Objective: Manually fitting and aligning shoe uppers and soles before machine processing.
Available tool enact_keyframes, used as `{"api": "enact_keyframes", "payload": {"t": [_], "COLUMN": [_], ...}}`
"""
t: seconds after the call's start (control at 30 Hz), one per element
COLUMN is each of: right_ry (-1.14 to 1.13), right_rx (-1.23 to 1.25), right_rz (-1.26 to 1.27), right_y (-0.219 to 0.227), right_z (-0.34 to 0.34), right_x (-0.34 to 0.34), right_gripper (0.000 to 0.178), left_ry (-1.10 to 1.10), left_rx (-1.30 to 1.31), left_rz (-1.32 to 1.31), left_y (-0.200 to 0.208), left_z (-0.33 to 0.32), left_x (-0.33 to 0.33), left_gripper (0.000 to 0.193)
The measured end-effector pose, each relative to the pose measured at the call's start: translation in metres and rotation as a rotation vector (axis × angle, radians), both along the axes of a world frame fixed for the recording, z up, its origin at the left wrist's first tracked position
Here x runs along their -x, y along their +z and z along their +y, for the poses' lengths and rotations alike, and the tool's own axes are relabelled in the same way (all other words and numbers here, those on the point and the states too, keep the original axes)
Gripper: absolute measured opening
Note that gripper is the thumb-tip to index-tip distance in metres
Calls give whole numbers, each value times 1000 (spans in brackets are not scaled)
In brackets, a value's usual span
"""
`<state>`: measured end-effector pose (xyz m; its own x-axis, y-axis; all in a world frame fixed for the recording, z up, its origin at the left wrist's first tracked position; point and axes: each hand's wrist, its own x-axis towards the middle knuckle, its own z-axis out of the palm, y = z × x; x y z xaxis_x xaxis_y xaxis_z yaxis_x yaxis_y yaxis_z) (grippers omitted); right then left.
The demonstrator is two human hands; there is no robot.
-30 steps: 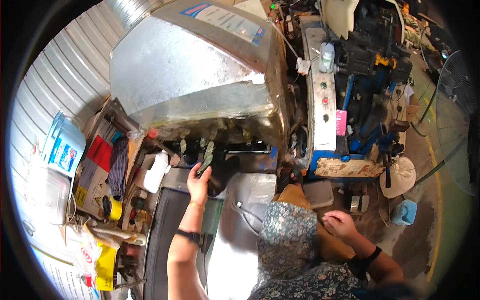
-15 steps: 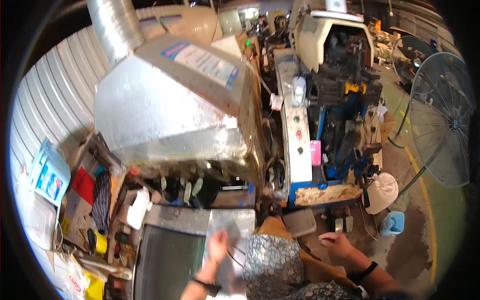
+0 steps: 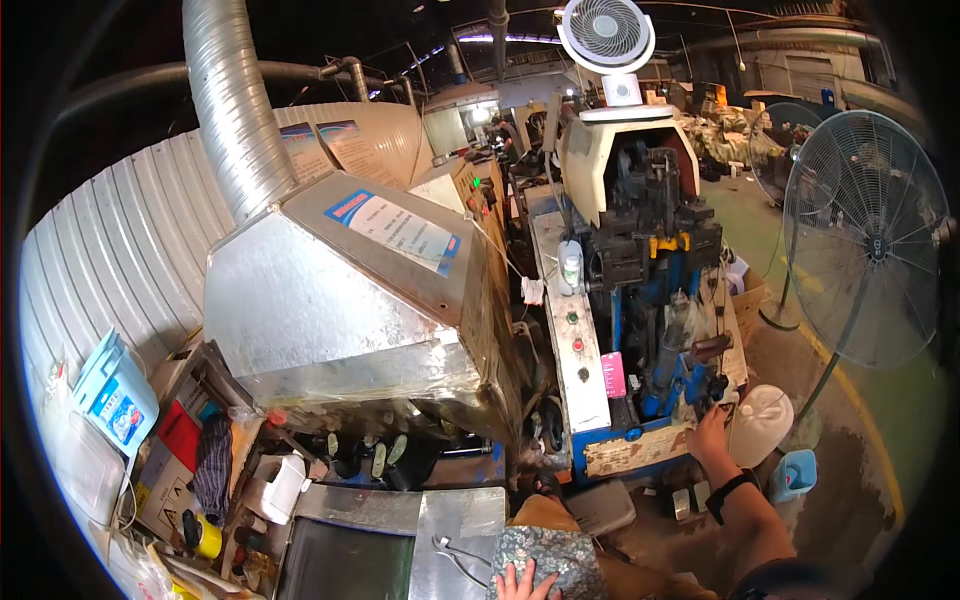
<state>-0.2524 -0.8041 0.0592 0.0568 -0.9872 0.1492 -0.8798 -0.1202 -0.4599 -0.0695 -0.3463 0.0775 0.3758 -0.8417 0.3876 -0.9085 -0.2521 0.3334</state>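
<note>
My left hand (image 3: pixel 525 582) lies with spread fingers on the floral cloth (image 3: pixel 545 556) over my lap. Beside it, a tool with two thin curved handles, like pliers (image 3: pixel 460 558), rests on a bare metal plate (image 3: pixel 428 515). My right hand (image 3: pixel 708 437) reaches out to the lower right of a dark machine (image 3: pixel 655 230). Its fingers stretch up to a small black lever (image 3: pixel 718 386); whether they touch it I cannot tell. Nothing shows in either hand.
A sloped metal hood (image 3: pixel 335 315) with a duct stands ahead left. Right of the machine are a white jug (image 3: pixel 762 425), a light-blue bin (image 3: pixel 795 473) and a large floor fan (image 3: pixel 870 245). A red button (image 3: pixel 578 344) sits on the machine's white panel. Cluttered shelves (image 3: pixel 190 460) stand left.
My right hand has moved forward, up to the machine's black lever. My left hand has come from over the metal plate onto the cloth on my lap. The view has tilted up.
</note>
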Motion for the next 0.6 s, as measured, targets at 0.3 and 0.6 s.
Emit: {"api": "enact_keyframes", "payload": {"t": [0.3,0.6], "right_ry": [32,-43], "right_rx": [-322,-397], "right_rz": [-291,-359], "right_y": [-4,-26], "right_z": [-41,-45], "right_x": [29,34], "right_gripper": [79,47], "left_ry": [30,34], "left_rx": [44,59], "left_rz": [-42,-32], "left_y": [1,5], "left_z": [-3,-2], "left_x": [6,7], "left_gripper": [26,29]}}
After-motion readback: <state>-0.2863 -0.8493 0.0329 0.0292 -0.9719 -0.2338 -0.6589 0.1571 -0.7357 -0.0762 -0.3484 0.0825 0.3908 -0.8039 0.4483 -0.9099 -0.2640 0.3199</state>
